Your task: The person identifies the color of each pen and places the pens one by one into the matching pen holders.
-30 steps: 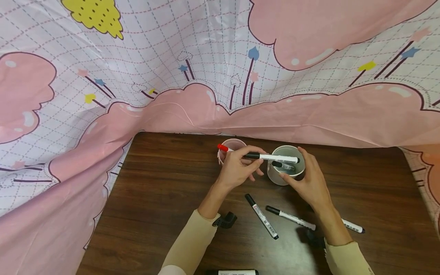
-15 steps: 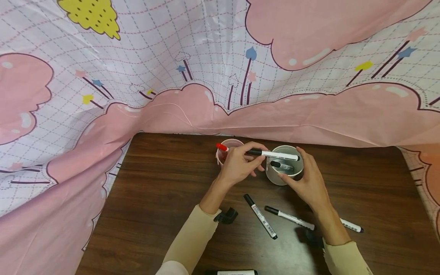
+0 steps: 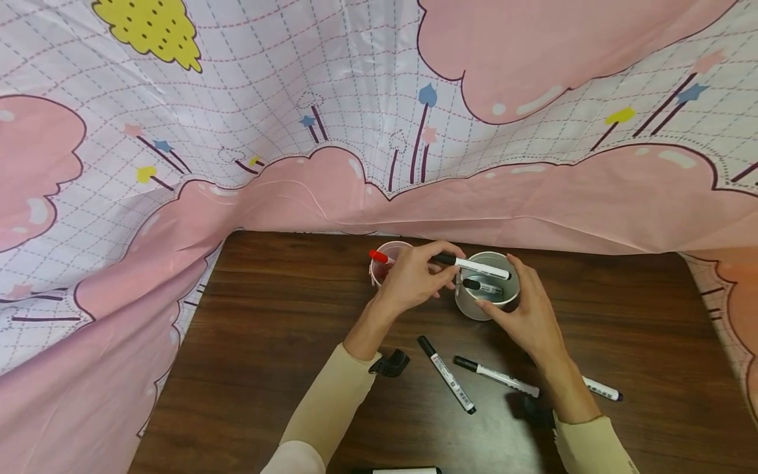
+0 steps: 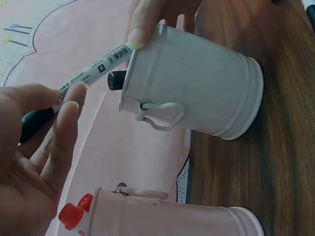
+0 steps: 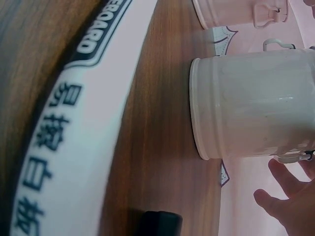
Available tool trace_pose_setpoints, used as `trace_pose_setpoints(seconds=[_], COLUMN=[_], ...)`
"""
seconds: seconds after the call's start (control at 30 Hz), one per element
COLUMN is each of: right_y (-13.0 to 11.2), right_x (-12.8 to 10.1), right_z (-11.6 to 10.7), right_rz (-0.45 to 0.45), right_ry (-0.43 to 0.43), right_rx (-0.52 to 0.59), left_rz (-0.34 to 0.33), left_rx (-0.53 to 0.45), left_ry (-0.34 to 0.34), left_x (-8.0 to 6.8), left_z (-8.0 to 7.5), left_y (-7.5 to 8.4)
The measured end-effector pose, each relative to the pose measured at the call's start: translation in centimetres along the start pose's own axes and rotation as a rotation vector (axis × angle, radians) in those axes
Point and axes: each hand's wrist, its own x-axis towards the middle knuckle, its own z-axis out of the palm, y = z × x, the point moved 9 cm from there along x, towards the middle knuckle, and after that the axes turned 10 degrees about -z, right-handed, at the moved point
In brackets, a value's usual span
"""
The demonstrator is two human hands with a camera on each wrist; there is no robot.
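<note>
My left hand pinches a white marker with a black cap and holds it across the mouth of a white cup. The right hand is curled round that cup from the right. Inside the cup lies another black-capped marker. In the left wrist view the held marker meets the white cup's rim beside its wire handle. Left of it stands a pink cup with a red-capped marker in it.
Three loose markers lie on the brown wooden table near my wrists, and one more marker lies at the near edge. A pink patterned cloth hangs behind and drapes over the table's left side.
My left hand has shifted slightly right and the marker now tilts, its far end lower over the white cup's mouth. The right hand keeps hold of the cup.
</note>
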Motion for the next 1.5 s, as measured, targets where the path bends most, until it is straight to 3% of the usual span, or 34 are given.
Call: trace_pose_setpoints(seconds=[0.17, 0.37, 0.47, 1.0, 1.17, 1.5], right_y=[0.1, 0.1, 0.0, 0.0, 0.0, -0.1], right_x=[0.1, 0.1, 0.1, 0.0, -0.1, -0.3], right_z=[0.0, 0.1, 0.1, 0.2, 0.2, 0.2], right_rz=[-0.008, -0.016, -0.016, -0.006, -0.001, 0.006], right_ry=[-0.001, -0.002, -0.007, -0.011, -0.010, -0.012], right_rx=[-0.005, -0.001, -0.001, 0.007, 0.007, 0.020], left_rz=[0.035, 0.136, 0.144, 0.202, 0.251, 0.368], left_rx=[0.034, 0.323, 0.389, 0.339, 0.323, 0.271], left_ry=[-0.010, 0.020, 0.028, 0.053, 0.069, 0.035], left_x=[0.0, 0.1, 0.1, -0.4, -1.7, -4.6], left_z=[0.2, 0.8, 1.0, 0.5, 0.3, 1.0], left_y=[0.3, 0.7, 0.7, 1.3, 1.8, 2.6])
